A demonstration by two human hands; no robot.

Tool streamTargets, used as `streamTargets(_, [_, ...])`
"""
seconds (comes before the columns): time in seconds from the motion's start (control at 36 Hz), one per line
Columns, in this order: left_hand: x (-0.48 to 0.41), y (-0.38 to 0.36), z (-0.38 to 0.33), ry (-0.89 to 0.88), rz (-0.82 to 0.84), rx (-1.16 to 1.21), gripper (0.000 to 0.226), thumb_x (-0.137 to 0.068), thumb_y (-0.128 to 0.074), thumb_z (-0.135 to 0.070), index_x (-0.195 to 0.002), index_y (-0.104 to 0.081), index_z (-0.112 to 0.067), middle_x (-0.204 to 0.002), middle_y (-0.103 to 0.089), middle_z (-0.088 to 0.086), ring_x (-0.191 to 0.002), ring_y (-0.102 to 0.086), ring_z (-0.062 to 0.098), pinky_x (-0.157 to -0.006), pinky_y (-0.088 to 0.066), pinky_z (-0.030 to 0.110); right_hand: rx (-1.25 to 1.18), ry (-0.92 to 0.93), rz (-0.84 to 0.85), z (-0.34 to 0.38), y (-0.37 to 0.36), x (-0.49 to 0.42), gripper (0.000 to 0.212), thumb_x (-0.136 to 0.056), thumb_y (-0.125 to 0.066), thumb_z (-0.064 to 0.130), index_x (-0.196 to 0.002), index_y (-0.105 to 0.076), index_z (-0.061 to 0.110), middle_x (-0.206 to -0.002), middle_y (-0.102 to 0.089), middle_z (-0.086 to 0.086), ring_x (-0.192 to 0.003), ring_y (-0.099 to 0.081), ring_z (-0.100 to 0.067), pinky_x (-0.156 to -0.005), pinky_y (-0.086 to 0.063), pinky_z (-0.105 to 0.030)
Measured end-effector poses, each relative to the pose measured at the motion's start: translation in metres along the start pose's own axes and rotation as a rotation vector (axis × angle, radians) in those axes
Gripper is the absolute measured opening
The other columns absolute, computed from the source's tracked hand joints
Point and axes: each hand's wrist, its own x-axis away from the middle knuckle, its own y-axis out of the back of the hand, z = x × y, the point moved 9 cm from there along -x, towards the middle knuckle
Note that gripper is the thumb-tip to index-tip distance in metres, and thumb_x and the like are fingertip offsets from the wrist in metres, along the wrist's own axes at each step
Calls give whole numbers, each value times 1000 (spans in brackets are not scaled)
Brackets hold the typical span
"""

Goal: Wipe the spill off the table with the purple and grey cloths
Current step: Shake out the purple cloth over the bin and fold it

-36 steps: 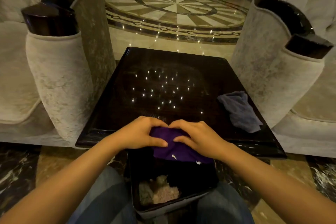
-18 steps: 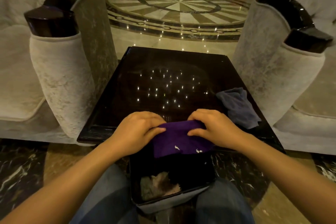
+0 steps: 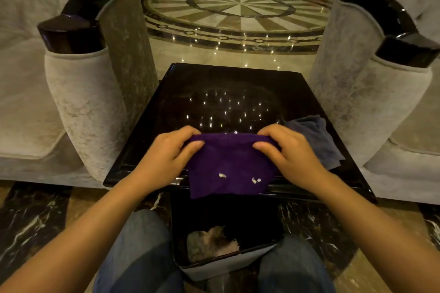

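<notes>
The purple cloth (image 3: pixel 229 164) is held up by its top edge over the near rim of the black table (image 3: pixel 228 93), its lower part hanging past that rim above a bin (image 3: pixel 228 261) between the knees. The left hand (image 3: pixel 166 157) is pinched on the top left corner, thumb against fingers; the right hand (image 3: pixel 289 152) is clamped on the top right corner likewise. Two small white specks are seen on the cloth, perhaps crumbs. The grey cloth (image 3: pixel 316 140) is left crumpled on the table's right edge, just behind the right hand.
</notes>
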Motion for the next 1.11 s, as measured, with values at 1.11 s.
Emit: streamTargets(1.11, [7, -25, 18, -15, -15, -238, 46, -84, -32, -42, -80, -60, -6, -70, -60, 1, -65, -55, 14, -59, -37, 19, 236, -59, 63, -9, -29, 9, 19, -89, -53, 27, -96, -62, 11, -89, -66, -3, -79, -63, -17, -66, -49, -27])
